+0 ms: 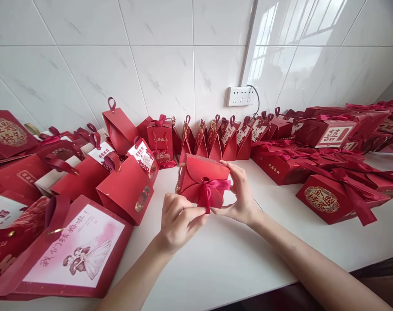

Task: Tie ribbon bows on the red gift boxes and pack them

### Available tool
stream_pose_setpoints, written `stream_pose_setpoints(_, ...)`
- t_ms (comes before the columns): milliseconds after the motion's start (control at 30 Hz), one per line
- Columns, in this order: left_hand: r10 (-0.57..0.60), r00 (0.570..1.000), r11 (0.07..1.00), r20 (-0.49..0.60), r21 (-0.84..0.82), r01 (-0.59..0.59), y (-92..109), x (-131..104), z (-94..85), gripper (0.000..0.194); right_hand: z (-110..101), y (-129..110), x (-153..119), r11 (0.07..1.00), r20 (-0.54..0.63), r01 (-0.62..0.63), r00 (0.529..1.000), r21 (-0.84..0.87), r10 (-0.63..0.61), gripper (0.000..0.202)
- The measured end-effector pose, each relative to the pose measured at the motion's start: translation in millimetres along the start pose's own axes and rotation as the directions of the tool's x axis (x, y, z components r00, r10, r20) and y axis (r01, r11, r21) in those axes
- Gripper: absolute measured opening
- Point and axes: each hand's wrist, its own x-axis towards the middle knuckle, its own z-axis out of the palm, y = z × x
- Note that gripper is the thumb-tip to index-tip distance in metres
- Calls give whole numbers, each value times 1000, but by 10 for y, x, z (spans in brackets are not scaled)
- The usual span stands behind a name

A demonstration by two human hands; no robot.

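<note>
Holding a small red gift box up at the middle of the white table, the right hand grasps it by its right side, fingers at the top corner and thumb near the lower edge. The left hand pinches the hanging tail of the satin ribbon, which is tied in a bow over the box's curved, overlapping front flaps. Those flaps are folded together, so the contents are hidden. To the left crowd more red containers: a large bag with a printed wedding couple on a pale panel, and behind it a loop-handled box with a dark oval on one end, too small to tell whether window or print. Peaked boxes with ribbon loops stand in a row along the tiled wall. To the right sit ribbon-tied boxes, the nearest box bearing a round gold emblem, another box a white panel with a red character; their insides are hidden too.
</note>
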Motion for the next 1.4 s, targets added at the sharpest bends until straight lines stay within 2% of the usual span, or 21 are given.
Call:
stream_pose_setpoints(733,6,1000,1000,19,-13,-6,18,48,-23,9,-14,-22,28,999,-8,50,999,-9,-50,100)
stream_pose_setpoints(1167,-3,1000,1000,0,-16,3,33,53,-16,8,-3,-14,8,1000,1,1,1000,-30,-1,103)
stream_pose_setpoints(1400,-23,999,999,-26,-39,22,45,42,-13,9,2,-40,16,999,-11,30,999,-17,-30,99)
